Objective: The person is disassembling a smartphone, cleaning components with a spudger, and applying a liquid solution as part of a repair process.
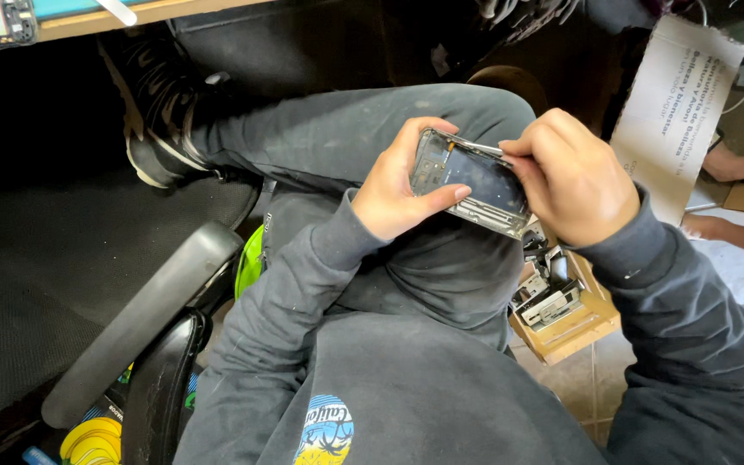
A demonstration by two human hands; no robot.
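Note:
An opened dark phone frame (pixel 472 182) with a metal rim lies slanted above my lap. My left hand (pixel 399 181) grips its left end, thumb across the lower edge and fingers curled over the top. Closed around the right end is my right hand (pixel 575 174), whose fingertips press on the upper rim. I sit with one leg crossed over the other, in grey trousers and a grey sweatshirt.
A cardboard box (pixel 572 331) of phone parts stands on the tiled floor below my right hand. A cardboard flap (pixel 673 103) leans at the upper right, with another person's arm (pixel 738 164) beyond it. A black chair armrest (pixel 135 323) is at the left, and a black shoe (pixel 158 103) above it.

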